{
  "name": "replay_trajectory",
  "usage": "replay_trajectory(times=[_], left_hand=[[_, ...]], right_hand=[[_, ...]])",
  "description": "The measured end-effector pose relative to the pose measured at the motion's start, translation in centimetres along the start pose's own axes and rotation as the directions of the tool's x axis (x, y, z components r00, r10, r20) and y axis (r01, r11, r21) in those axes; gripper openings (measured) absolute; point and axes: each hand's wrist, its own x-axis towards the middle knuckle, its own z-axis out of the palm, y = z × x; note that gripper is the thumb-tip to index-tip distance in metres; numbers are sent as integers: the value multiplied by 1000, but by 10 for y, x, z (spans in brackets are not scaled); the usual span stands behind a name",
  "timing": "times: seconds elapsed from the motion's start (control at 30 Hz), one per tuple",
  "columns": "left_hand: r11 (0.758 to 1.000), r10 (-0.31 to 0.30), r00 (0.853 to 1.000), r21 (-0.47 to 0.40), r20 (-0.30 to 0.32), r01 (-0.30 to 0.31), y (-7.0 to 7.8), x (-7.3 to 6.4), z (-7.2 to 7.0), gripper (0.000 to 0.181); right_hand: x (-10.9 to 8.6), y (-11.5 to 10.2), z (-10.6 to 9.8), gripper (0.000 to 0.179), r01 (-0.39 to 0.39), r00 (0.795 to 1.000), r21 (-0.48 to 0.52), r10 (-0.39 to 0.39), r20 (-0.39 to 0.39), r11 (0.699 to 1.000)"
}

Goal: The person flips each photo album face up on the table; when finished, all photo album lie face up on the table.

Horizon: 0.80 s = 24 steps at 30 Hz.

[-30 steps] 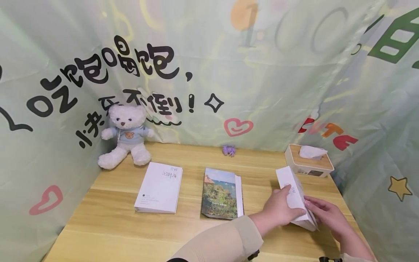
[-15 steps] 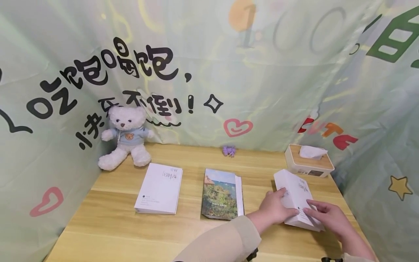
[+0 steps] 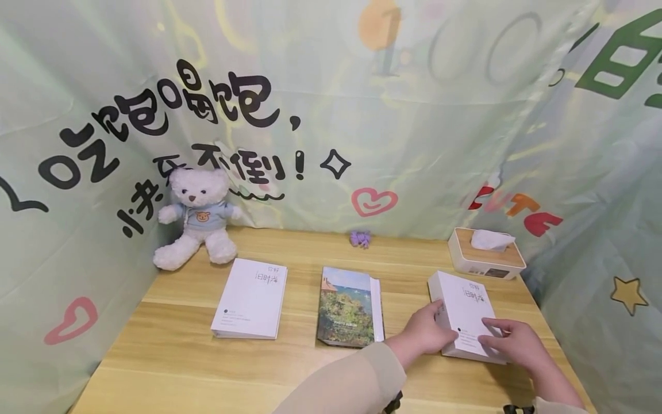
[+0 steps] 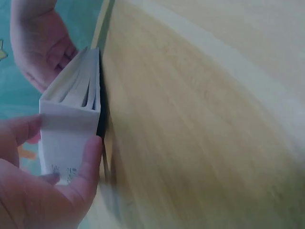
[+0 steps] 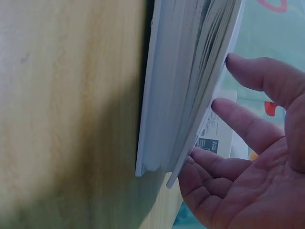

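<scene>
A thick white photo album [image 3: 468, 305] with dark lettering lies on the table at the right, front cover up. My left hand [image 3: 421, 332] holds it at the spine, thumb at the cover's lower left edge. In the left wrist view, a thumb and fingers span the white spine [image 4: 69, 143]. My right hand [image 3: 519, 343] touches the lower right of the cover with its extended thumb and fingertips. Seen from the right wrist, the album's page edges [image 5: 181, 81] are slightly spread, and the fingers [image 5: 252, 117] reach along the cover.
Left of the hands lies a photo album [image 3: 343, 310] with a painted landscape cover. Farther left is another white album [image 3: 250, 302]. A teddy bear [image 3: 201, 221], a small purple object [image 3: 360, 239] and a tissue box [image 3: 486, 259] stand along the back, before a printed curtain [image 3: 320, 115].
The white album at the right has tipped from standing on edge down to lying flat, cover up. The right hand has shifted from its far side onto the cover; the left stays at the spine.
</scene>
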Motion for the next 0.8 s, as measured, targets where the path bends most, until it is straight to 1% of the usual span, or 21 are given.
replay_trajectory(times=[0.1,0.27,0.4,0.47,0.57,0.67,0.8], left_hand=[[1000,27,1000,8,3,-27,1,-5,1,76],[999,32,999,-7,-6,-32,2,-12,-1,77],[1000,29,999,-4,-12,-30,1,-12,0,74],[1000,31,999,-1,-13,-31,1,-11,1,75],[1000,25,1000,-2,-12,-25,0,-11,2,79],[999,29,1000,-22,-7,-29,-2,-14,1,80],[997,55,998,-55,-17,-56,-3,-15,-1,77]], right_hand=[[-2,-2,1,72,-2,1000,-7,2,-4,1000],[-5,-4,4,72,4,1000,0,-4,-9,1000],[-6,-4,4,74,8,1000,5,-8,-18,1000],[-7,-4,3,74,7,1000,1,-7,-17,1000],[-8,-3,3,73,31,999,-21,-31,-17,999],[-8,-2,5,74,51,999,-40,-51,-4,998],[-7,-2,5,76,61,998,-46,-61,13,997]])
